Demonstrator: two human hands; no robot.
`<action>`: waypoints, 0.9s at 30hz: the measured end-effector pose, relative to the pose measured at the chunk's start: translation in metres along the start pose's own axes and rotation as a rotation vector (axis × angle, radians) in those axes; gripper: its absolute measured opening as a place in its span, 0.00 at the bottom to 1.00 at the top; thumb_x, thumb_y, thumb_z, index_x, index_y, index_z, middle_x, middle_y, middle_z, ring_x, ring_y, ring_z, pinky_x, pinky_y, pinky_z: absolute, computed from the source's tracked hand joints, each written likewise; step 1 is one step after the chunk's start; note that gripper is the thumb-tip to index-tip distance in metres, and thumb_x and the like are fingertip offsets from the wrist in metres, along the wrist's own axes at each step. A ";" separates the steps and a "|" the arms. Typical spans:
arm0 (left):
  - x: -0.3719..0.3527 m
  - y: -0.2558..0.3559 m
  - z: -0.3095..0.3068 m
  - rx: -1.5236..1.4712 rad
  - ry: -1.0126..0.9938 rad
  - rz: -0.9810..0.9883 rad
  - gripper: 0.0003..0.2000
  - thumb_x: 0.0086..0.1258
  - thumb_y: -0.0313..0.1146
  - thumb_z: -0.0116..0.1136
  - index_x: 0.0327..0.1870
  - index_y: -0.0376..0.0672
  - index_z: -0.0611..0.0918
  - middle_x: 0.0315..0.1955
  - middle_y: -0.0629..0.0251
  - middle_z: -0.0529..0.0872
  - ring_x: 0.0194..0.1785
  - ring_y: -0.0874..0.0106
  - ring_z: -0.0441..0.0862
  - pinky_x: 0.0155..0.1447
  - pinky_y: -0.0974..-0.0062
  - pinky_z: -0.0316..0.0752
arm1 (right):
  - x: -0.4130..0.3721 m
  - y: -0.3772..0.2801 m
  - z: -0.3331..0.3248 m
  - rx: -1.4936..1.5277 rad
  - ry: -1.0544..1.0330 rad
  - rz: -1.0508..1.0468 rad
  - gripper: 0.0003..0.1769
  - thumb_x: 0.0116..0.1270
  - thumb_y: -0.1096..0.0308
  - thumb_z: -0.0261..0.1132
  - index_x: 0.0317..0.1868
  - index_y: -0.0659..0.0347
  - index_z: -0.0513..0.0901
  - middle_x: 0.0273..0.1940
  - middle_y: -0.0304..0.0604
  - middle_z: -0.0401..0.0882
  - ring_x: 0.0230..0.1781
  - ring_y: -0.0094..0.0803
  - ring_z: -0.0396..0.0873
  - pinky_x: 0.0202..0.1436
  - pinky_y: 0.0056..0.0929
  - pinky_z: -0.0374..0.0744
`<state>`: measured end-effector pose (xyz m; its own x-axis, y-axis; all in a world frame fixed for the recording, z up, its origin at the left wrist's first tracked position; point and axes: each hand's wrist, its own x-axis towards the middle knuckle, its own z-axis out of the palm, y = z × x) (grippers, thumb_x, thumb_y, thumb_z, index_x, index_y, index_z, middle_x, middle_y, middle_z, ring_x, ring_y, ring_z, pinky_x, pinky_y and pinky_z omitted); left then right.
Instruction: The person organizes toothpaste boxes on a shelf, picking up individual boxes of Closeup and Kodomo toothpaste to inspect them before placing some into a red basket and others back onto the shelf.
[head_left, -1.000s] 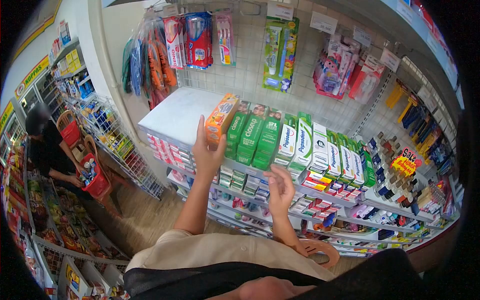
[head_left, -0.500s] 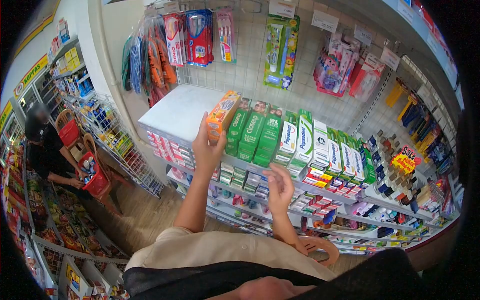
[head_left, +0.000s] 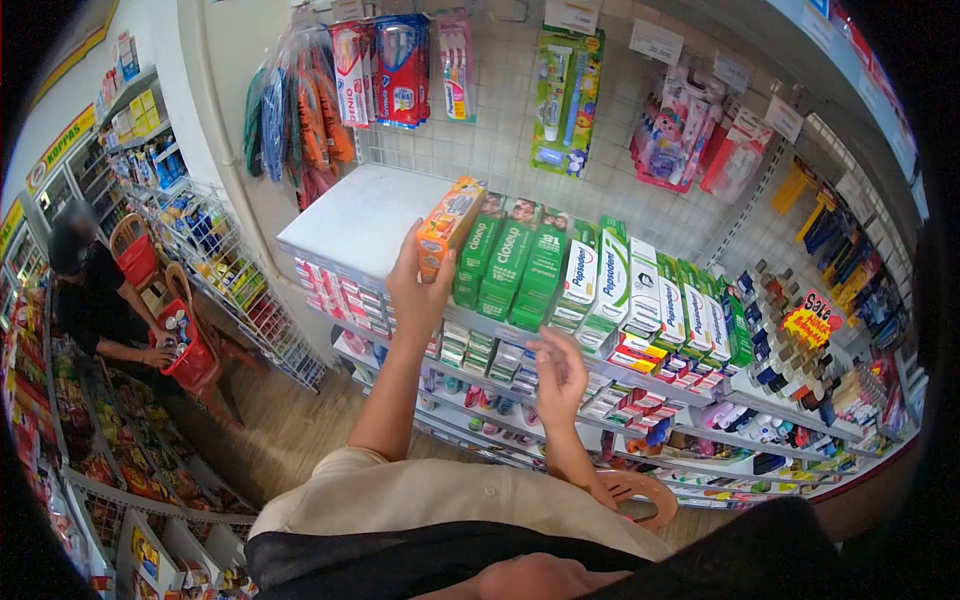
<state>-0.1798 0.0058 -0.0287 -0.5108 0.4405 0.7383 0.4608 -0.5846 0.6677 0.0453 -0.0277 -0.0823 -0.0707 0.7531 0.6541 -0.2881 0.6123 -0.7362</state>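
Note:
At the left end of the row of cartons, my left hand has its thumb and fingers around an orange toothpaste box. The box stands on the top shelf right beside the green Closeup boxes. White and green Pepsodent boxes continue the row to the right. My right hand hovers in front of the shelf edge, below the Closeup boxes. Its fingers are loosely bent and apart, with nothing in them.
A bare white shelf surface lies left of the orange box. Toothbrush packs hang above on the mesh. Bottles stand at the right. Across the aisle at left, a person leans over a red basket on a chair.
The orange box and my left hand stay at the row's left end, almost unmoved. My right hand keeps its place. The other person's hand has shifted at the red basket.

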 end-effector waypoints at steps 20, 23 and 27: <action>-0.009 0.000 -0.021 0.087 -0.233 -0.102 0.41 0.58 0.24 0.62 0.76 0.39 0.61 0.54 0.51 0.84 0.51 0.63 0.87 0.51 0.69 0.82 | -0.006 0.005 0.005 -0.018 0.001 0.018 0.16 0.70 0.82 0.59 0.57 0.69 0.78 0.57 0.49 0.75 0.50 0.35 0.83 0.56 0.31 0.81; -0.009 0.001 -0.021 0.064 -0.220 -0.077 0.40 0.58 0.24 0.62 0.75 0.39 0.62 0.54 0.51 0.85 0.50 0.64 0.88 0.51 0.70 0.82 | -0.007 0.005 0.007 -0.015 0.000 0.019 0.16 0.70 0.82 0.60 0.57 0.69 0.78 0.57 0.49 0.75 0.50 0.35 0.83 0.56 0.31 0.80; -0.008 0.005 -0.023 0.057 -0.251 -0.140 0.41 0.57 0.23 0.63 0.75 0.39 0.61 0.54 0.50 0.85 0.49 0.64 0.88 0.50 0.70 0.83 | -0.009 0.005 0.004 -0.037 0.003 0.021 0.16 0.70 0.81 0.60 0.57 0.69 0.78 0.57 0.49 0.75 0.51 0.35 0.82 0.57 0.31 0.80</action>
<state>-0.1901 -0.0160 -0.0337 -0.3798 0.6733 0.6343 0.4418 -0.4704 0.7639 0.0404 -0.0325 -0.0913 -0.0733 0.7670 0.6375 -0.2507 0.6045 -0.7561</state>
